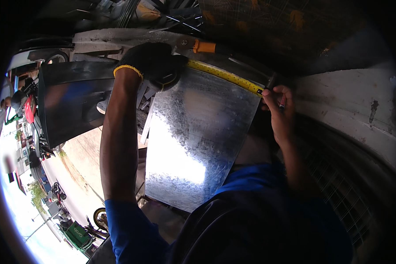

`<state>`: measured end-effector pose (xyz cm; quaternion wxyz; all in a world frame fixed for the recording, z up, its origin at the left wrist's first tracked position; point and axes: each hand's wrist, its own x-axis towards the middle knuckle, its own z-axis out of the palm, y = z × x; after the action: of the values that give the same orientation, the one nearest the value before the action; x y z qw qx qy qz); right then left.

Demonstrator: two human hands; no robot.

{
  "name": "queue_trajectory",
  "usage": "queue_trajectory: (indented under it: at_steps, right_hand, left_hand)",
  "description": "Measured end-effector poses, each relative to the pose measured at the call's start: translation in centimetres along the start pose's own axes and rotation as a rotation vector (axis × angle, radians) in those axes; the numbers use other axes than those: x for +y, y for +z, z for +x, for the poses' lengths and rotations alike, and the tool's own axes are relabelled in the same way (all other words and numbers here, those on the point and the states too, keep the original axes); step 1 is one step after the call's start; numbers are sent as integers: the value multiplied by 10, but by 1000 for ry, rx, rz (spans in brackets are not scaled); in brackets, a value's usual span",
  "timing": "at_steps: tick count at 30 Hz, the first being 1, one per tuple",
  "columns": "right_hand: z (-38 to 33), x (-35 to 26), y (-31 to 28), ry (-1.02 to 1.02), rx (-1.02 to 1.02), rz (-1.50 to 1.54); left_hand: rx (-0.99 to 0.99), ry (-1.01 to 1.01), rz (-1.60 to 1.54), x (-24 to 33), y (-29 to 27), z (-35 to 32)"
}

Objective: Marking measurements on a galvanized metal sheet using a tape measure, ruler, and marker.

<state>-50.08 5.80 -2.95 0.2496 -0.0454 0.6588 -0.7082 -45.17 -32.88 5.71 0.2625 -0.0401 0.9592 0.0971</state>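
Note:
A shiny galvanized metal sheet [198, 105] lies in front of me, with bright glare on its lower left. Along its far edge runs a yellow measuring tape [224, 77], pulled out straight. My left hand [152, 64], in a black glove with a yellow cuff, is closed at the tape's left end; the tape's case is mostly hidden under the glove. Bare, my right hand [278, 105] is at the sheet's far right corner, its fingers closed around a marker [282, 101] with a pinkish barrel. A small dark tip by my thumb meets the tape's right end.
An orange-handled tool [204, 46] lies just beyond the tape, near a thin metal rod [246, 66]. A dark sheet panel [75, 103] stands to the left. Metal scraps [176, 17] are heaped at the back. Wire mesh [343, 198] is at lower right; motorcycles [100, 218] stand outside.

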Motion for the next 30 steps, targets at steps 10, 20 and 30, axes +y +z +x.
queue_trajectory:
  at_steps: [10,20,30]
  right_hand:
    - [11,-1,4,71,-74,34]
    - [10,-3,4,40,-73,-7]
    - [14,-14,1,125,40,11]
  left_hand:
    - [-260,-360,26,39,-30,-41]
    - [-324,-400,23,37,-43,-36]
    - [-189,-290,54,17,-1,-28]
